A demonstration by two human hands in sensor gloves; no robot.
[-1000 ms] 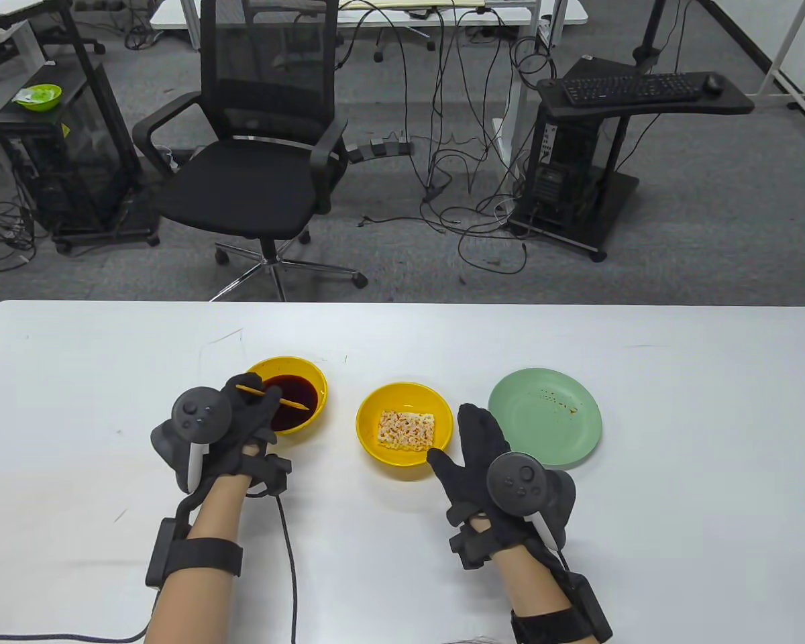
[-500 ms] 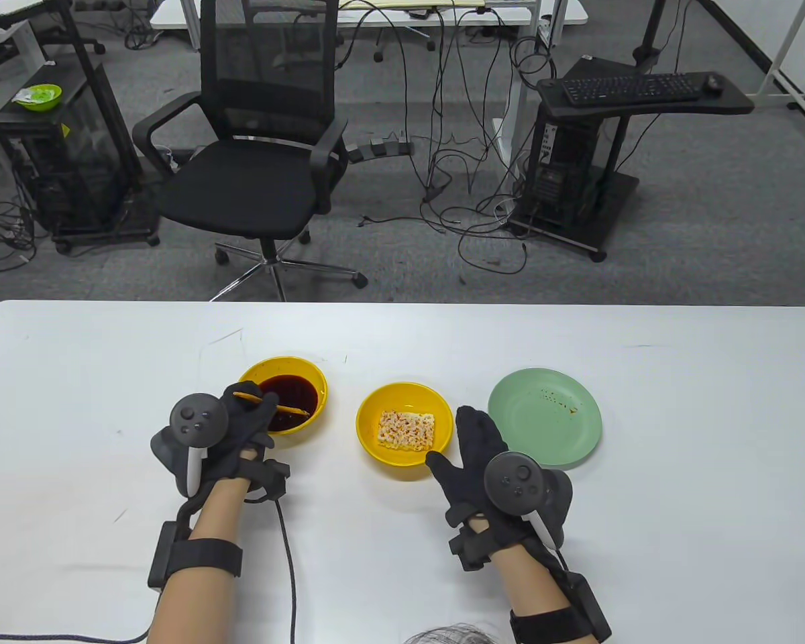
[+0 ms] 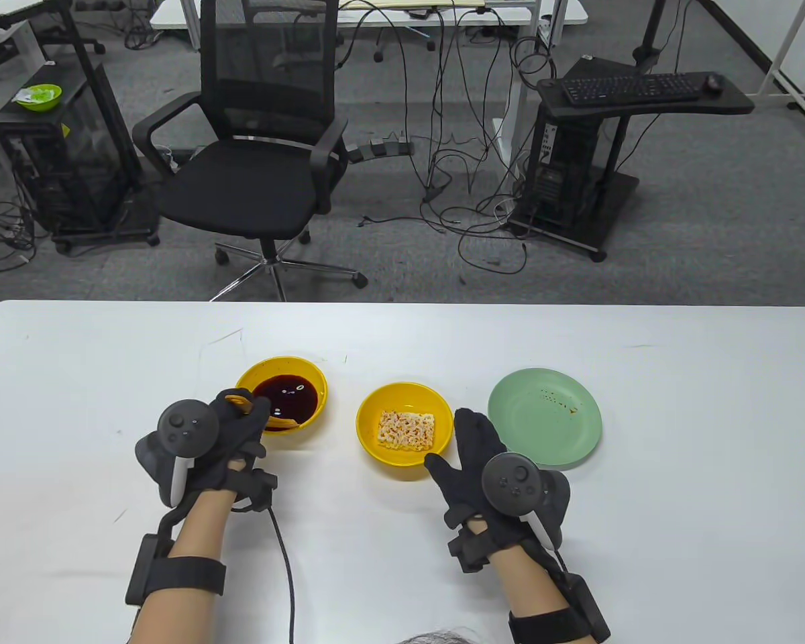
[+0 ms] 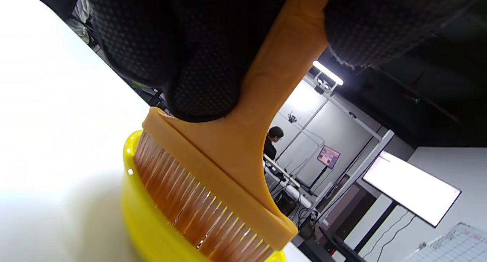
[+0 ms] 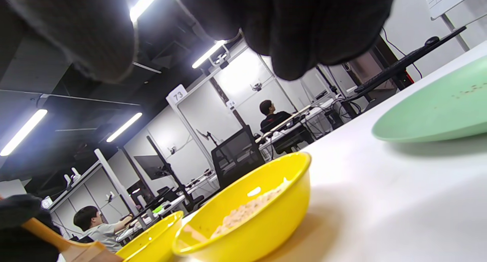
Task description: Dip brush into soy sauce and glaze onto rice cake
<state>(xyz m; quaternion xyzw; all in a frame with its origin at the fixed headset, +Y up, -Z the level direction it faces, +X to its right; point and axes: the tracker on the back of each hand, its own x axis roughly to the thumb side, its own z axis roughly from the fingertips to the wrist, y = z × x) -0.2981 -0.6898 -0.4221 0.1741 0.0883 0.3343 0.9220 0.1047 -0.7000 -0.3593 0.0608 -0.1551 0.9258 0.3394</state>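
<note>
My left hand [image 3: 238, 419] grips the orange brush [image 3: 278, 422] by its handle and holds its bristles down in the near edge of the yellow bowl of dark soy sauce [image 3: 312, 382]. In the left wrist view the brush [image 4: 228, 147] fills the frame, bristles [image 4: 190, 208] inside the bowl rim [image 4: 144, 220]. The rice cake [image 3: 406, 429] lies in a second yellow bowl [image 3: 369, 416] at the table's middle. My right hand [image 3: 473, 449] rests flat and open on the table beside that bowl, holding nothing. The right wrist view shows the rice cake bowl [image 5: 266, 220].
A green plate [image 3: 550, 429] with a few crumbs sits right of the rice cake bowl; it also shows in the right wrist view [image 5: 437, 113]. A black cable [image 3: 285, 570] trails from my left wrist. An office chair [image 3: 255, 168] stands beyond the table's far edge.
My left hand has drawn left and turned the brush from lying flat across the sauce bowl to pointing bristles-down at the bowl's near edge. The right hand has not moved.
</note>
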